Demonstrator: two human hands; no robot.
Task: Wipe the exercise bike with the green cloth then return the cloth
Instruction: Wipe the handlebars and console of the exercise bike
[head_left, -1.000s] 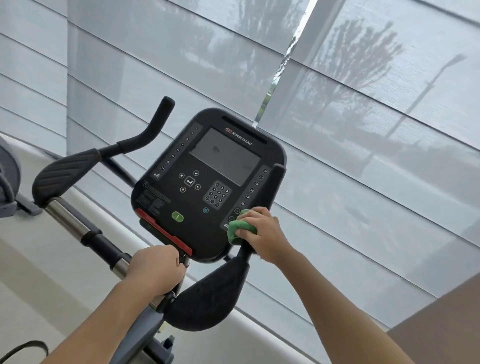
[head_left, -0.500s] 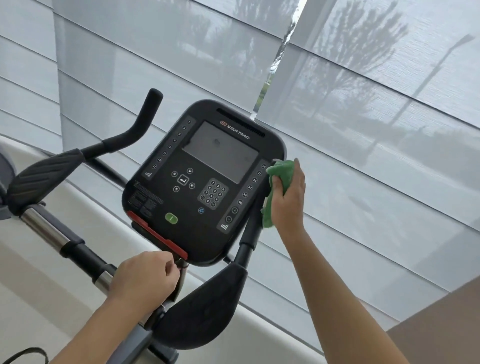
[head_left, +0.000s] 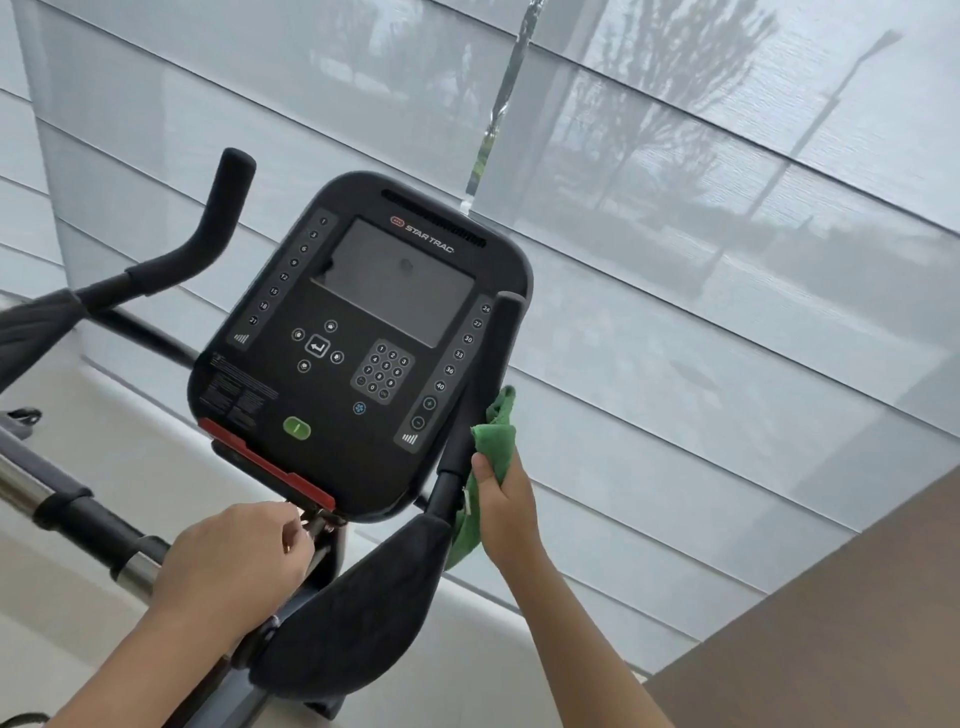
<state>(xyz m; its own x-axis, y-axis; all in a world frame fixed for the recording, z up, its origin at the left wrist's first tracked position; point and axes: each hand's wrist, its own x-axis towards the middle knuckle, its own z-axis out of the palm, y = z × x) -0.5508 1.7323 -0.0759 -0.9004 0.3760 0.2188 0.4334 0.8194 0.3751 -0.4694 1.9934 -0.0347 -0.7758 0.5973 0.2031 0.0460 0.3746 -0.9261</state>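
Right hand (head_left: 506, 512) grips the green cloth (head_left: 493, 447), fingers curled round it, thumb tip beside the right upright handlebar (head_left: 480, 395) of the exercise bike (head_left: 363, 338). Cloth is pressed against the outer side of that bar, low on the foam grip; its upper corner sticks up beside the bar, its tail hangs behind the right elbow pad (head_left: 353, 618). Half a second ago the cloth sat at the bar's top, level with the console's edge; it is now well down the bar. Left hand (head_left: 234, 566) is curled on the frame just below the console's red strip (head_left: 267, 467), as before. Left handlebar (head_left: 208, 228) untouched. Grey window blinds (head_left: 727, 260) behind; brown surface (head_left: 831, 623) at lower right.
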